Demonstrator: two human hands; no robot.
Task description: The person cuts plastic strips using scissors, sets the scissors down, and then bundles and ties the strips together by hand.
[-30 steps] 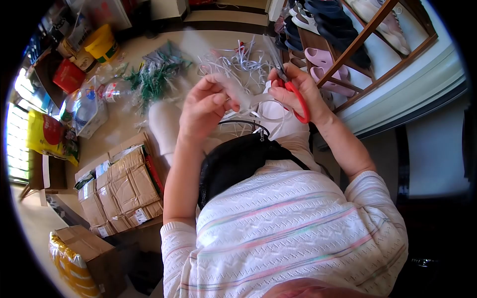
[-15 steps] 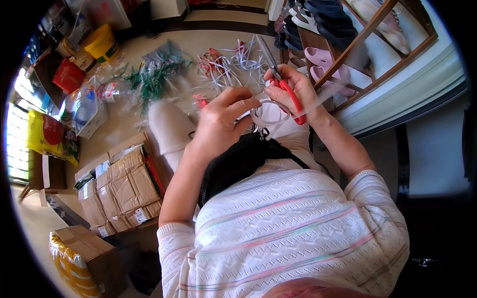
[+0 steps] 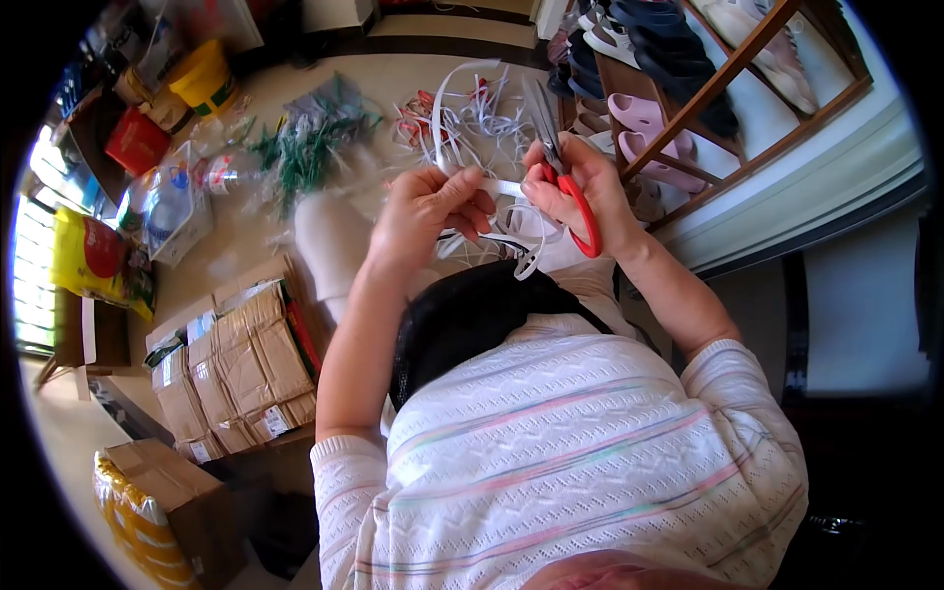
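My left hand point(image 3: 425, 214) pinches a narrow white strap point(image 3: 503, 187) between thumb and fingers. The strap runs across to my right hand point(image 3: 602, 202), whose fingertips meet its other side. One length of it curves up in a loop point(image 3: 439, 113) beyond my left hand. Within my right hand are scissors point(image 3: 582, 211) with red handles, their metal blades pointing up and away. Curled white strips point(image 3: 529, 261) hang below the hands, over my lap and a black bag point(image 3: 457, 320).
On the floor ahead lie red and white strips point(image 3: 418, 118) and a green tangled bundle point(image 3: 310, 143). A shoe rack point(image 3: 728, 84) stands at right. At left are a flattened cardboard stack point(image 3: 246, 364), a yellow bucket point(image 3: 205, 79) and a white basket point(image 3: 182, 231).
My left hand has shifted slightly left and turned. The ring of strap between the hands has opened out, with one length now arching above my left hand. The scissors stay in my right hand.
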